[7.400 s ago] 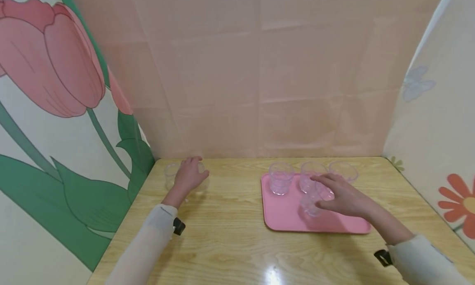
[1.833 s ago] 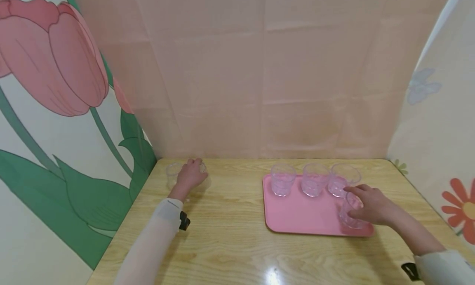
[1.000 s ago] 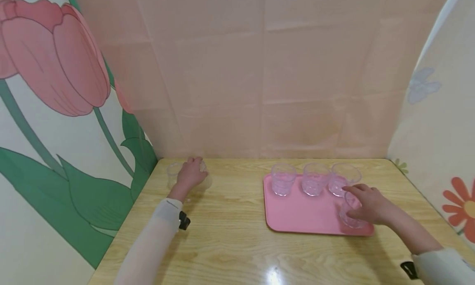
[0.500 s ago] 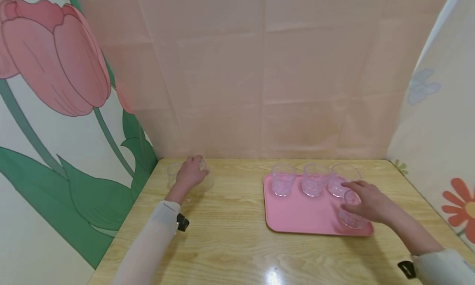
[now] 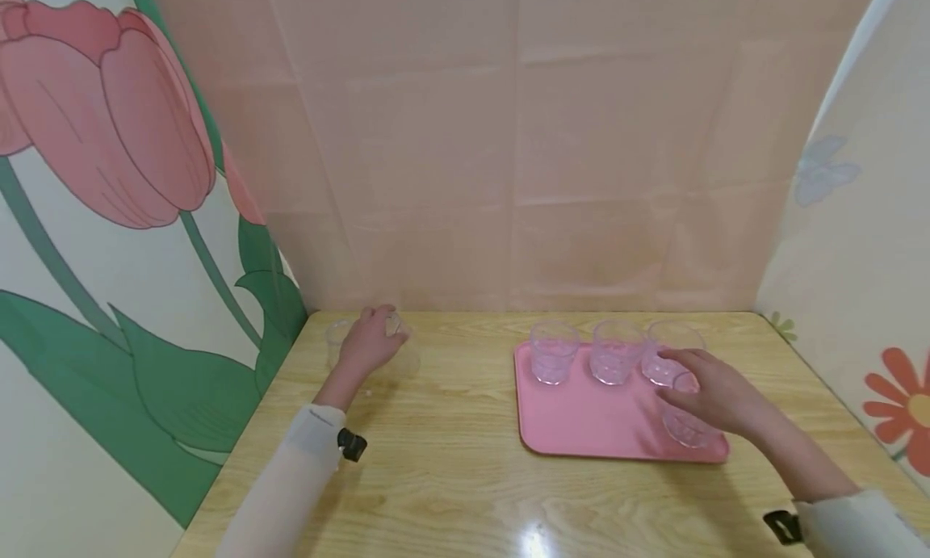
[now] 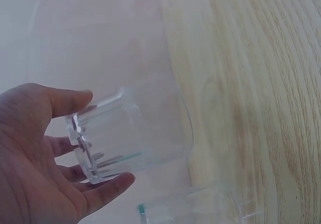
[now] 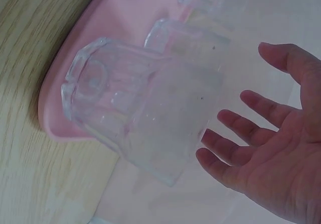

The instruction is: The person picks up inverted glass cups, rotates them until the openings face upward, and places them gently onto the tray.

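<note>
One clear round tumbler (image 5: 686,430) has shifted rightward on the pink rectangular tray (image 5: 577,421). My right hand (image 5: 710,392) spreads beside it; mid-left, my left hand (image 5: 366,345) grips another clear tumbler (image 6: 138,133).

My head camera looks forward and down across the worktop (image 5: 450,477), well back. My left wrist camera sits close, turned sideways, facing a clear tumbler (image 6: 138,138); my right, also close and tilted, faces a second tumbler (image 7: 143,108) over the pink tray (image 7: 125,13), which my head view shares.
</note>
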Demonstrator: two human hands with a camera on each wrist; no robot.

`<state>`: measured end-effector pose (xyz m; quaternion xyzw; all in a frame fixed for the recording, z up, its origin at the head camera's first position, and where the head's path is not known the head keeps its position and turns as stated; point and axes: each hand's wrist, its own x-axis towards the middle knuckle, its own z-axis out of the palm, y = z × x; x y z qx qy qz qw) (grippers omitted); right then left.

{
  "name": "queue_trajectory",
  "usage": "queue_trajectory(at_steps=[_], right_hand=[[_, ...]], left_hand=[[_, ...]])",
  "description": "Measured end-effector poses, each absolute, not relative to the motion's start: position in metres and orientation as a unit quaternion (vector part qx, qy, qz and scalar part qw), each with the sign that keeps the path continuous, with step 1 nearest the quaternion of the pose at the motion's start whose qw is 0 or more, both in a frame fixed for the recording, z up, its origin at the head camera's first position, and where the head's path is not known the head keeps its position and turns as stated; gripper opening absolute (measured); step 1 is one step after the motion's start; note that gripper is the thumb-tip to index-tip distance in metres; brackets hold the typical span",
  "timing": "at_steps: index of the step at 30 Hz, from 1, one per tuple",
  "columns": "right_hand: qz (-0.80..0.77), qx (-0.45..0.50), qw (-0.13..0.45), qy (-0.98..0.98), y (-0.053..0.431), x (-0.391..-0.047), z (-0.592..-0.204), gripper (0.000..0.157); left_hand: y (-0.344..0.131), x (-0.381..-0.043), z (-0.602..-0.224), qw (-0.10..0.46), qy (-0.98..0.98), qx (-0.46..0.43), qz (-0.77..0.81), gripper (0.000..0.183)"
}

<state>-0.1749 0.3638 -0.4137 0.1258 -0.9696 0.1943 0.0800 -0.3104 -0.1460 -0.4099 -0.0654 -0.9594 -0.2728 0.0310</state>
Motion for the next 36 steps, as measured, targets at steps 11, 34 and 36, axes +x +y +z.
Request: queue_trajectory(at_steps=[11, 34, 36], right_hand=[[0.249, 0.12, 0.105, -0.955, 0.351, -0.17, -0.409, 0.057], [0.339, 0.146, 0.097, -0.925, 0.325, -0.168, -0.411, 0.052], [0.345, 0.145, 0.096, -0.922, 0.323, -0.168, -0.411, 0.052]], left_hand=[[-0.144, -0.3, -0.404, 0.031, -0.949, -0.067, -0.308, 0.065], [-0.132, -0.281, -0.4, 0.05, -0.921, -0.094, -0.374, 0.066], [-0.131, -0.28, -0.399, 0.054, -0.917, -0.092, -0.385, 0.066]])
